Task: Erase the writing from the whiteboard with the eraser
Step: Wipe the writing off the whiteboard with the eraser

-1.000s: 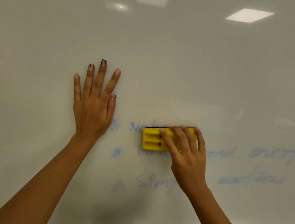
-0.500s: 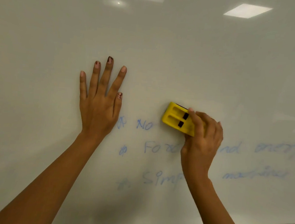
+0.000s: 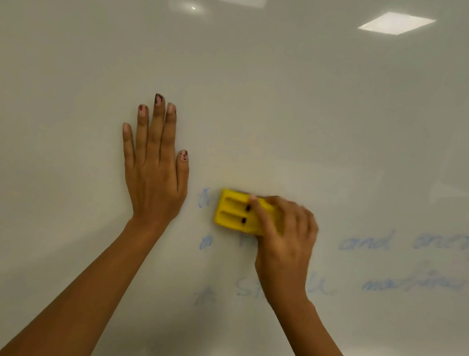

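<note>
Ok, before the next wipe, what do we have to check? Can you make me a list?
1. Grip on the eraser: the right hand holds it by its right end. Ok.
2. Eraser pad flat on the whiteboard: cannot tell, the pad is hidden.
3. Left hand out of the way: it lies flat on the board, left of the eraser and apart from it. Ok.
4. Star mark just left of the eraser wiped: not ok, it is there.
5. Blue writing gone: not ok, words show to the right and below.
</note>
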